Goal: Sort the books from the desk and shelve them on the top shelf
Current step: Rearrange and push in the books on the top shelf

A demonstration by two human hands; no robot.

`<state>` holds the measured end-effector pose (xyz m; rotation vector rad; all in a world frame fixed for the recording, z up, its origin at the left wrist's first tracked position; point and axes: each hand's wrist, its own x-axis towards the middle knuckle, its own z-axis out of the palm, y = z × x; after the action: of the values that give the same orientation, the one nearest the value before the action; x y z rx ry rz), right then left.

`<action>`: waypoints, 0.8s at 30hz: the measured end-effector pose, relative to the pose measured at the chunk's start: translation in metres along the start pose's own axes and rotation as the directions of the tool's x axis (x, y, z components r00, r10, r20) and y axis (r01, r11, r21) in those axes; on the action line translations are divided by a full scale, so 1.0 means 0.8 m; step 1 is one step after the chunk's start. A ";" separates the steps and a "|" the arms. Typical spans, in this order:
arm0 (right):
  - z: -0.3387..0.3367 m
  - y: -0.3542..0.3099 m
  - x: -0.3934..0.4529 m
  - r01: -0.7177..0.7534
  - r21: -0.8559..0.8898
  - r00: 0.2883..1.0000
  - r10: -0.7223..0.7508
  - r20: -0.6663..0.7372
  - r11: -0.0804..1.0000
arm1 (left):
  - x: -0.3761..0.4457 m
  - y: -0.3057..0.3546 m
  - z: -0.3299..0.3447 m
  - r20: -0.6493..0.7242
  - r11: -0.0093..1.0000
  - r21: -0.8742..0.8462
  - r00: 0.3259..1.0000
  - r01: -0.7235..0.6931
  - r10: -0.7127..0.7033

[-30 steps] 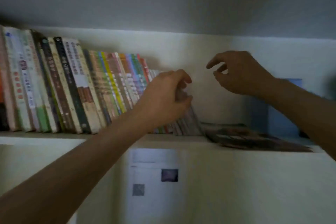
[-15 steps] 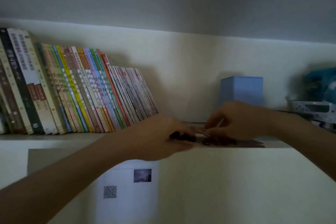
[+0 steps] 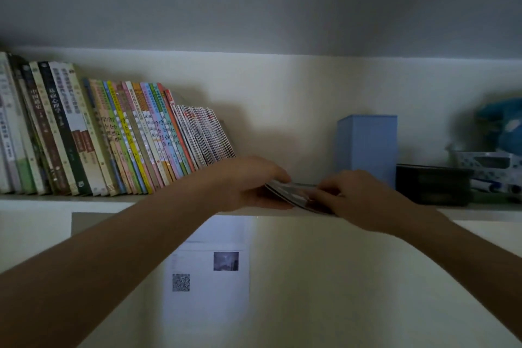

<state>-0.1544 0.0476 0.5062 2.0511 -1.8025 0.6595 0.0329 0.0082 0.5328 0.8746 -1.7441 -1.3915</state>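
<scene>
1. The left hand [image 3: 248, 182] and the right hand [image 3: 354, 195] meet at the front edge of the shelf [image 3: 84, 200], both on a thin stack of booklets [image 3: 293, 194].
2. The left hand grasps the stack's left end, fingers laid over the top and thumb underneath.
3. The right hand pinches the stack's right end with curled fingers; its thumb is hidden.
4. The stack lies nearly flat, tilted slightly, at the shelf's front edge between the two hands; I cannot tell whether it rests on the shelf or is lifted just clear.
5. A row of books [image 3: 84, 133] stands on the left part of the shelf, all leaning to the left.
6. At the row's right end sit thin magazines [image 3: 206, 135], lower than the books and leaning the same way, just above the left wrist.
7. A pale blue box [image 3: 367, 147] stands upright to the right of the hands, near the back wall.
8. A low black box [image 3: 432, 185] sits just beside the blue one, further right.
9. A patterned white basket [image 3: 485, 164] stands at the far right, with a blurred blue plush thing [image 3: 500, 124] behind it.
10. Below the shelf, a paper sheet [image 3: 209, 271] with a QR code and a small picture hangs on the wall.
</scene>
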 end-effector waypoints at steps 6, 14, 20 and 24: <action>-0.009 0.002 -0.012 -0.015 0.286 0.993 0.047 -0.109 0.958 | -0.005 0.000 -0.001 -0.152 0.936 0.127 0.926 -0.327 0.345; -0.031 -0.110 0.083 0.181 0.880 0.975 0.037 -0.219 0.440 | -0.086 0.000 -0.144 -0.329 0.771 0.056 0.717 -0.634 0.614; 0.006 -0.271 0.161 0.308 0.782 0.951 -0.191 -0.243 0.542 | -0.152 -0.011 -0.268 -0.643 0.862 0.109 0.626 -0.495 0.441; 0.037 -0.361 0.205 0.450 0.654 0.891 -0.359 -0.278 0.608 | -0.204 -0.035 -0.351 -0.783 0.881 0.277 0.442 -0.383 0.438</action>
<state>0.1497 -0.0638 0.5862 2.6902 -0.9822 1.4577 0.3585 0.0062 0.5270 0.8506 -1.0991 -0.4187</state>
